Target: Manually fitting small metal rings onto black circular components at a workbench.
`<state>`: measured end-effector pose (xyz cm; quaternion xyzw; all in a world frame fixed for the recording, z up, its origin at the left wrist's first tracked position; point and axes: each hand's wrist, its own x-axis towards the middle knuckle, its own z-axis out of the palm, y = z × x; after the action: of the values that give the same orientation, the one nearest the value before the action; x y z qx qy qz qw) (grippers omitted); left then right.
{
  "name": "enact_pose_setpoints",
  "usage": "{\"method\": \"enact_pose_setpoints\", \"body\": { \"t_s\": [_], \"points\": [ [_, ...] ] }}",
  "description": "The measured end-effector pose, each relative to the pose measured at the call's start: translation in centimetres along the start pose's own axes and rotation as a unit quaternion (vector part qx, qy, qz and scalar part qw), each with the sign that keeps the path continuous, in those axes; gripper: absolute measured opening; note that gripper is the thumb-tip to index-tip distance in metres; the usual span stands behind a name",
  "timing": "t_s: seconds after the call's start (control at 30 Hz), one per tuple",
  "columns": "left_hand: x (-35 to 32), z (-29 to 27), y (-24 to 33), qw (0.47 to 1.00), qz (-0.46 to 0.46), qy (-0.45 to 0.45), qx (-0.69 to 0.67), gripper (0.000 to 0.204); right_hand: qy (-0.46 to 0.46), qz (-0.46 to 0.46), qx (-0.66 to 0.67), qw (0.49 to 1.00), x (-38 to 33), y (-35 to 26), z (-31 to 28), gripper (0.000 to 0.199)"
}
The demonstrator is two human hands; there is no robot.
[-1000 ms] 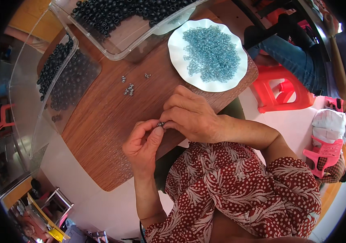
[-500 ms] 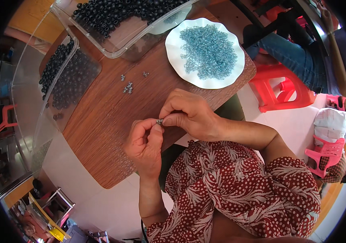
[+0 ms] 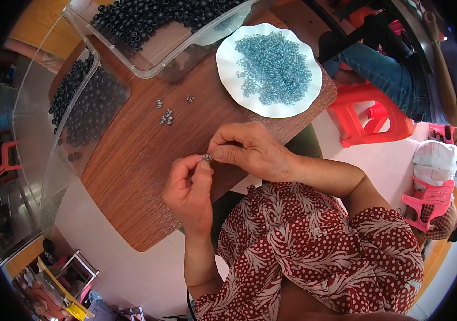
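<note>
Near the centre of the frame, the left hand pinches a tiny dark, shiny beaded piece between thumb and forefinger. The right hand, thumb and forefinger pressed together, meets its right side; what those fingertips grip is too small to tell. Above, similar small glossy grey beads lie on the brown wood-grain table; at upper centre, a white wavy-rimmed plate bears translucent blue beads.

Small workshop: beads in tubs, plastic stool.

Small beads look glossy, the tabletop wooden.
</note>
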<state>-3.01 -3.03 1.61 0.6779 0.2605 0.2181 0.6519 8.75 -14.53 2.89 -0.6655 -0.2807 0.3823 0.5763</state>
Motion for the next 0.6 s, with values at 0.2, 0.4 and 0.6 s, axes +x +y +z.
{"method": "enact_pose_setpoints", "body": {
  "t_s": [0.2, 0.4, 0.6],
  "points": [
    [0.6, -0.1, 0.7, 0.982, -0.110, 0.001, -0.152, 0.010, 0.065, -0.073, -0.030, 0.995, -0.2, 0.0, 0.2, 0.014],
    [0.4, 0.3, 0.7, 0.989, -0.095, 0.002, -0.112, 0.009, 0.029, -0.057, -0.057, 0.996, 0.2, -0.4, -0.1, 0.015],
    [0.2, 0.1, 0.5, 0.995, -0.069, -0.004, -0.077, 0.008, -0.032, 0.017, -0.033, 0.999, 0.8, -0.8, -0.8, 0.015]
  ]
}}
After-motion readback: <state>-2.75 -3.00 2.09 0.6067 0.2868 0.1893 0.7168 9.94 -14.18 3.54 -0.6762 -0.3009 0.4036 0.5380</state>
